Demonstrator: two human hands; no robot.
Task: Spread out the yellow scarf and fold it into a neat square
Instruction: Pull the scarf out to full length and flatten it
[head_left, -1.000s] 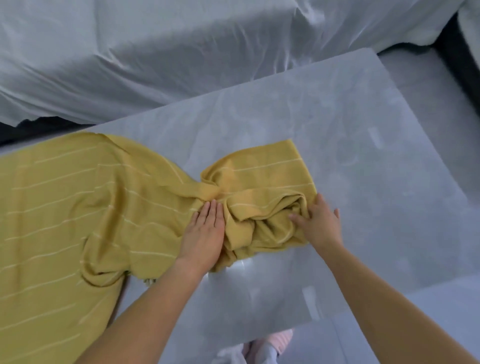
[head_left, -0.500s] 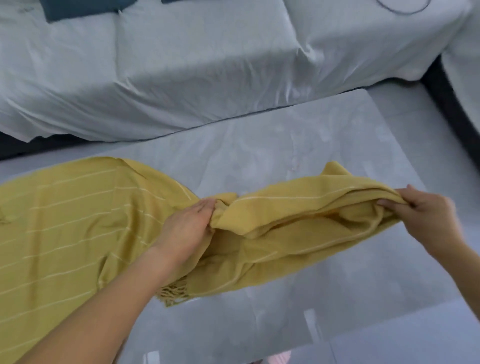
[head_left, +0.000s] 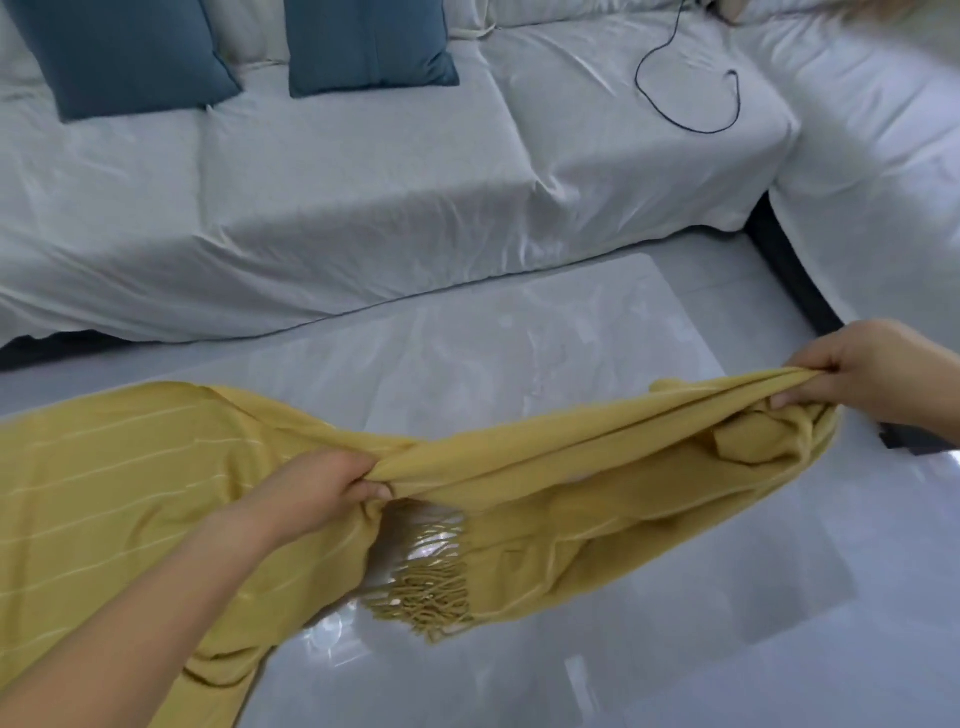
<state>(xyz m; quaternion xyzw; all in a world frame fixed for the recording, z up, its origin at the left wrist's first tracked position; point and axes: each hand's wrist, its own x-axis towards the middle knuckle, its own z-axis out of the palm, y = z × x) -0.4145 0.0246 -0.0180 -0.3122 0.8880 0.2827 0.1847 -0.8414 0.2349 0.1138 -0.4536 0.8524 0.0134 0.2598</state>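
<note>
The yellow scarf with thin white stripes lies partly on the glossy grey table. Its left part rests flat at the table's left side. My left hand pinches a bunched fold near the scarf's middle. My right hand grips the bunched end at the far right and holds it above the table. Between the hands the cloth is stretched and lifted, sagging below. A fringed edge hangs down onto the table under the stretched part.
A sofa under a white cover runs along the table's far side and turns at the right. Two blue cushions lean on it, and a black cable lies on the seat. A dark object sits by the table's right edge.
Both hands lifted the crumpled part off the table. My right hand pulled its end far to the right, stretching the cloth out. The fringe has dropped into sight. The camera tilted up.
</note>
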